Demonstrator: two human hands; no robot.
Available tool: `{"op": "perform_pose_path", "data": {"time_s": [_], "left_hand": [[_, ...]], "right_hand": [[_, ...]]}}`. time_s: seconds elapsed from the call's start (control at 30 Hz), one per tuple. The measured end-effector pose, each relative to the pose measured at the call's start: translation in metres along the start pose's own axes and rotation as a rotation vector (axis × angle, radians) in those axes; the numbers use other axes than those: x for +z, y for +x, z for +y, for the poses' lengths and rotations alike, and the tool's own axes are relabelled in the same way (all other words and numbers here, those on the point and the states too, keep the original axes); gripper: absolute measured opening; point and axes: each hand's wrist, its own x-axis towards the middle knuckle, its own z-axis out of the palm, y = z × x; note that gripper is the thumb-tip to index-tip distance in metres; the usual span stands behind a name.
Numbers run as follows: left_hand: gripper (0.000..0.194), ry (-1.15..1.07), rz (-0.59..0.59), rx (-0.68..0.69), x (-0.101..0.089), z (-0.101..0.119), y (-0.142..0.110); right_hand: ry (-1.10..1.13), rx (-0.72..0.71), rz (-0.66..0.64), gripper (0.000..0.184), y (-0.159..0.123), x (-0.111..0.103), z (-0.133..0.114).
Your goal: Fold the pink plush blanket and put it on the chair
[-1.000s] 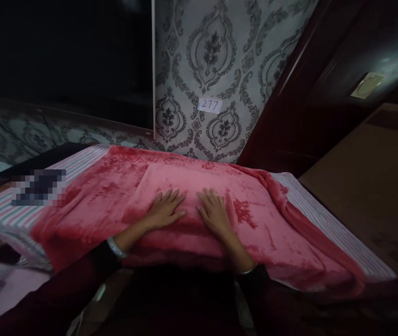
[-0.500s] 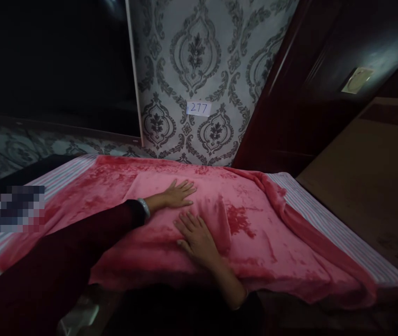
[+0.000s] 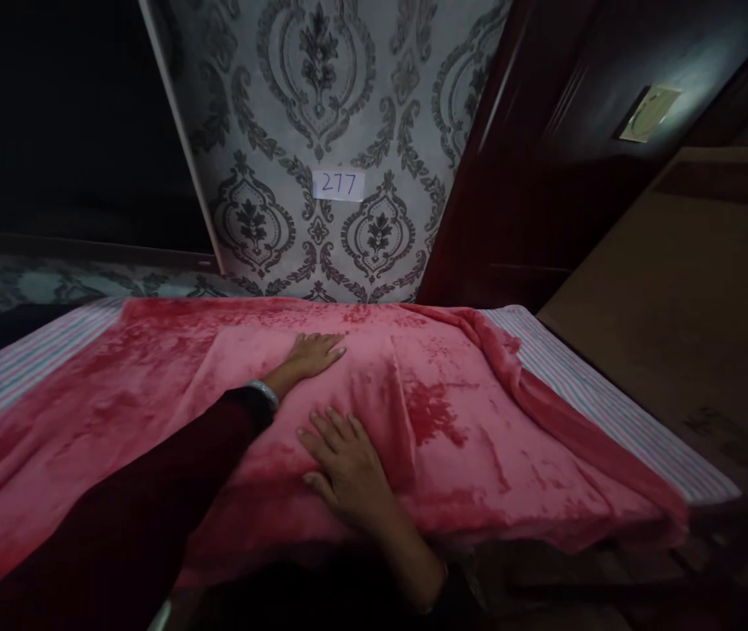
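A plush pink-red blanket (image 3: pixel 459 499) is spread over a table or stand, with a raised, folded-looking section in its middle. My left hand (image 3: pixel 311 355) lies on the far part of that section, palm down, fingers stretched out. Nearer to me, my right hand (image 3: pixel 347 464) rests flat on the same section with its fingers spread. Neither hand grips the cloth. Beneath the blanket, a striped cloth (image 3: pixel 610 403) shows at the right and left ends.
A dark screen (image 3: pixel 71 123) is at the upper left. A paper label reading 277 (image 3: pixel 338 185) sticks to the patterned wall (image 3: pixel 380 105). Dark red panelling with a switch plate (image 3: pixel 648 114) and a large brown box (image 3: pixel 695 280) stand at the right.
The view has shifted, so the blanket and wall sit further left. My left hand's fingers look closer together, and both hands stay flat on the blanket.
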Motion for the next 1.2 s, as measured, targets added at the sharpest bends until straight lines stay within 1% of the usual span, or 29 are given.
{"op": "perform_pose_path", "data": {"time_s": [0.07, 0.13, 0.2, 0.27, 0.3, 0.33, 0.4, 0.47, 0.53, 0.6, 0.7, 0.83, 1.0, 1.13, 1.2], "left_hand": [[0.066, 0.008, -0.006, -0.008, -0.004, 0.001, -0.001], [0.066, 0.015, -0.018, -0.012, -0.009, 0.002, -0.002], [0.067, 0.02, -0.032, -0.021, -0.015, 0.004, -0.003], [0.069, 0.02, -0.026, 0.0, -0.021, 0.011, -0.007], [0.07, 0.014, -0.014, 0.043, -0.024, 0.016, -0.009], [0.07, 0.004, -0.006, 0.117, -0.025, 0.023, -0.012], [0.067, -0.028, -0.028, 0.328, -0.026, 0.04, -0.017], [0.064, -0.051, -0.097, 0.511, -0.021, 0.056, -0.02], [0.064, -0.04, -0.151, 0.596, -0.013, 0.067, -0.017], [0.068, -0.015, -0.151, 0.606, -0.005, 0.072, -0.01], [0.072, -0.009, -0.121, 0.571, 0.004, 0.071, 0.01], [0.07, -0.04, -0.142, 0.489, 0.009, 0.064, 0.042], [0.069, -0.236, -0.145, 0.443, 0.018, 0.051, 0.077], [0.067, -0.269, -0.184, 0.391, 0.022, 0.045, 0.088], [0.065, -0.26, -0.155, 0.396, 0.022, 0.046, 0.087]], "right_hand": [[0.012, 0.017, 0.004, 0.057, 0.001, -0.002, -0.003], [0.027, 0.014, -0.011, 0.057, 0.001, -0.01, -0.005], [0.04, 0.004, -0.025, 0.055, 0.001, -0.026, -0.006], [0.027, 0.025, 0.004, 0.051, -0.002, -0.045, -0.001], [0.006, 0.045, 0.03, 0.049, -0.003, -0.053, 0.003], [-0.021, 0.066, 0.054, 0.047, -0.006, -0.06, 0.008], [-0.08, 0.086, 0.056, 0.045, -0.011, -0.066, 0.02], [-0.124, 0.083, 0.018, 0.045, -0.016, -0.062, 0.032], [-0.15, 0.08, -0.004, 0.047, -0.023, -0.051, 0.04], [-0.16, 0.084, 0.011, 0.05, -0.029, -0.039, 0.045], [-0.157, 0.091, 0.06, 0.051, -0.035, -0.029, 0.048], [-0.13, 0.084, 0.102, 0.05, -0.038, -0.026, 0.049], [-0.113, 0.075, 0.117, 0.052, -0.039, -0.024, 0.051], [-0.115, 0.079, 0.116, 0.056, -0.041, -0.022, 0.052], [-0.113, 0.082, 0.117, 0.056, -0.041, -0.021, 0.053]]}}
